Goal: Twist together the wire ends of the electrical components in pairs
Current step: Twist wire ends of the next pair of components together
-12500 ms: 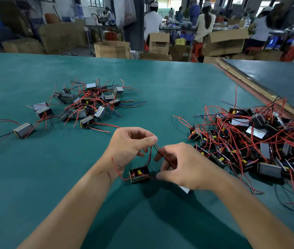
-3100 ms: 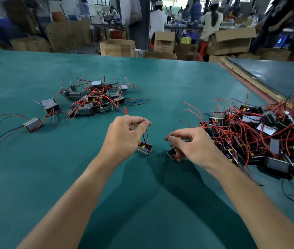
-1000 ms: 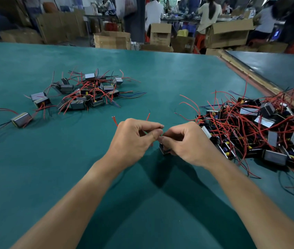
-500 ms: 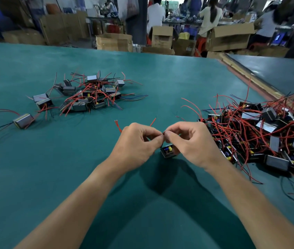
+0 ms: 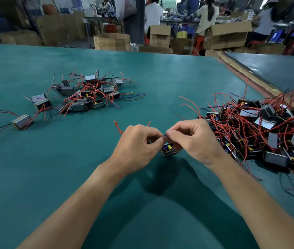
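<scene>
Both bare forearms reach forward, converging. The left hand [image 5: 137, 142] and right hand [image 5: 194, 141] meet fingertip to fingertip, backs turned up, each thumb and forefinger pinching wire ends [image 5: 164, 136], the other fingers curled.

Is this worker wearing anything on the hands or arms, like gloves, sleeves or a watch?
No. The left hand and right hand are bare, no gloves or rings visible. The left forearm and right forearm show no sleeves, watch or wristband.

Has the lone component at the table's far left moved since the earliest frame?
No. The lone component sits at the same offset as before, down-left of the left pile.
</scene>
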### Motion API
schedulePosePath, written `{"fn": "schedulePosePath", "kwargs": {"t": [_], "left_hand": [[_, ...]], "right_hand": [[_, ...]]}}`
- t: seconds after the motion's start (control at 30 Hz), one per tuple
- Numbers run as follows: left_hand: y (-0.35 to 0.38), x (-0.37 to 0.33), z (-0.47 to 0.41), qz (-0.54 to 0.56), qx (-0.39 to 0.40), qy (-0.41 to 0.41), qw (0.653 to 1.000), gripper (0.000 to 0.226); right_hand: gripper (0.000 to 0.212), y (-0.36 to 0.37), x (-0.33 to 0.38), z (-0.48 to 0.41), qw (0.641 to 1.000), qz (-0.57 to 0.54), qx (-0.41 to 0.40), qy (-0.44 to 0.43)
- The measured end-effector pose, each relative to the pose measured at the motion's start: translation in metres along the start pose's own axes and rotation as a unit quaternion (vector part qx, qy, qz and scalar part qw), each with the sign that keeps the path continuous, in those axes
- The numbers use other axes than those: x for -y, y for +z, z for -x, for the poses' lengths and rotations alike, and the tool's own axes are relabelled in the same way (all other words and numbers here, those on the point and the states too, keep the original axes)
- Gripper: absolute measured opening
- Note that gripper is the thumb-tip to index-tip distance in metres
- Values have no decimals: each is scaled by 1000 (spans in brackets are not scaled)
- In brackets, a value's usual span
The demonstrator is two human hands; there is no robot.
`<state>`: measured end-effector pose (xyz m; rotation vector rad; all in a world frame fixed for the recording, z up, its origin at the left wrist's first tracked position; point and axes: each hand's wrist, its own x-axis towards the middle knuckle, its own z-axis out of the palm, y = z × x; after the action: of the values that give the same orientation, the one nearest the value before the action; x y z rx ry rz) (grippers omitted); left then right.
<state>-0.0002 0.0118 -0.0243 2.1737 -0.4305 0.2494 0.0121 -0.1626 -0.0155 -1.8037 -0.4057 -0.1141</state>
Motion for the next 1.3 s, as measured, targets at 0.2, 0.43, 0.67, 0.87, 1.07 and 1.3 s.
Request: {"fn": "schedulePosePath", "kwargs": {"t": [0.2,0.43,0.67,0.87,1.07,1.3], "left_hand": [[-8,-4,-1,98,87,-38,991,31],[-23,-6,-1,135,177,-49,974,28],[-22,-7,0,132,220,-35,966,31],[-21,-7,1,138,222,-37,965,34],[-15,-6,-1,125,156,-43,979,26],[2,-8,3,-109,23,110,988,22]], "right_hand": [[20,-3,7,1,995,-88,31,38],[18,-15,6,4,970,-151,175,79],[8,-13,8,6,978,-100,177,47],[10,-13,8,7,977,-78,195,41],[18,-10,4,2,993,-9,108,43],[28,-8,-5,-2,987,74,48,136]]}}
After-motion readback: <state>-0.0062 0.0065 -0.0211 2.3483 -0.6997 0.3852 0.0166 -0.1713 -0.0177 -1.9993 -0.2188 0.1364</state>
